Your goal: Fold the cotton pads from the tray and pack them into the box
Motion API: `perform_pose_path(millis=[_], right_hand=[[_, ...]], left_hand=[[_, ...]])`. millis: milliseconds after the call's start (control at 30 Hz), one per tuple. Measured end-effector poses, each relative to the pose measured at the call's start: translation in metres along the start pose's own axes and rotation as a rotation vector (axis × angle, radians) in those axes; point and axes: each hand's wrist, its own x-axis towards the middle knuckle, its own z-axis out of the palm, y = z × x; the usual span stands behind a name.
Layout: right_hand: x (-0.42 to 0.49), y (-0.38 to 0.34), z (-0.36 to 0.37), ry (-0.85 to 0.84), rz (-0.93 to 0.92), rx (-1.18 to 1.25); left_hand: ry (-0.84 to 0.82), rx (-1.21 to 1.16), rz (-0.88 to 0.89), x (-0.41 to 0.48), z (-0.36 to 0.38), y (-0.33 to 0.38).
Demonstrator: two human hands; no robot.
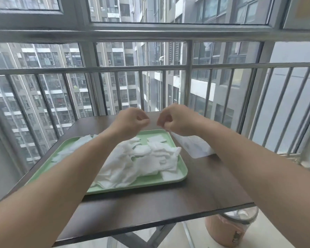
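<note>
The cotton pads (pixel 147 158) on the green tray (pixel 183 171) look soft, light and floppy, best pinched at an edge, while the left hand (pixel 132 120) and right hand (pixel 175 120) are curled shut above, though I cannot tell if they hold anything.

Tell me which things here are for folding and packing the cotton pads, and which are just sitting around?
For the job:
green tray
cotton pads
white box
left hand
right hand

Just around:
brown table
bin on the floor
window railing

both hands (pixel 132 120) (pixel 175 120) raised side by side, fingers (pixel 144 120) curled inward.
</note>
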Motion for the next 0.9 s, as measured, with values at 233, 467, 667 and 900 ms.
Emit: perform_pose_path(millis=[233, 467, 667, 900], right_hand=[[0.06, -0.018, 0.055, -0.268, 0.024, -0.043], [0.099, -0.029, 0.083, -0.438, 0.063, -0.04], [0.104, -0.024, 0.095, -0.307, 0.04, -0.112], [0.091, -0.021, 0.07, -0.1, 0.056, 0.035]], left_hand=[[0.132, -0.095, -0.151, -0.018, -0.048, -0.036], [0.206, -0.271, -0.21, -0.017, -0.072, -0.057], [0.243, -0.354, -0.238, -0.023, -0.073, -0.068], [0.267, -0.259, -0.174, -0.031, -0.069, -0.072]])
